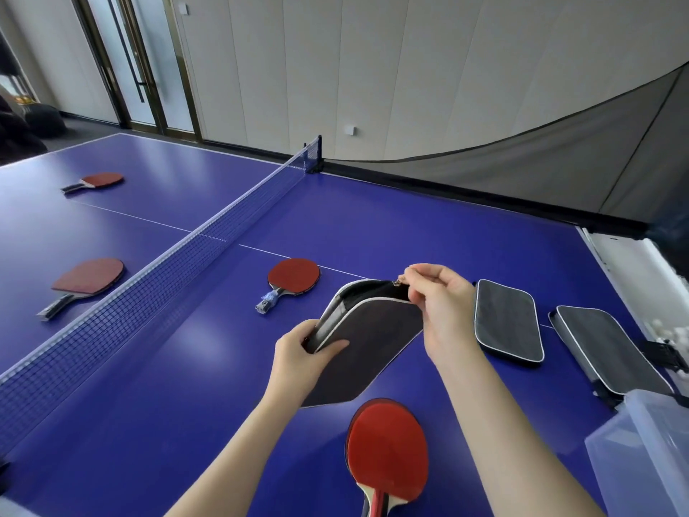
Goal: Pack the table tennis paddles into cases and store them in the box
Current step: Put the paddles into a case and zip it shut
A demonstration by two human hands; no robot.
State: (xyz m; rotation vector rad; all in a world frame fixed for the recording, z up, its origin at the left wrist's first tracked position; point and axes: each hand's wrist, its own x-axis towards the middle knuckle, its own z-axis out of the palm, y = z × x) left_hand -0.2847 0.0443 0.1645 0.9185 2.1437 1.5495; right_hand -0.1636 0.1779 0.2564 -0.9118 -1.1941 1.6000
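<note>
A dark paddle case (369,345) with white piping is held above the blue table (149,404), partly unzipped along its top edge. My left hand (304,350) grips its left corner. My right hand (440,304) pinches the zipper pull (400,282) at the case's upper right. A red paddle (387,449) lies on the table just below the case, handle toward me. Another red paddle (292,278) lies beyond the case. Two more red paddles (89,279) (98,179) lie across the net. A clear plastic box (648,453) stands at the right edge.
Two closed grey cases (507,320) (604,348) lie on the table to the right. The net (167,270) crosses the table diagonally on the left. A dark ball-catching net (559,169) hangs along the far side. White balls (675,332) sit at the far right.
</note>
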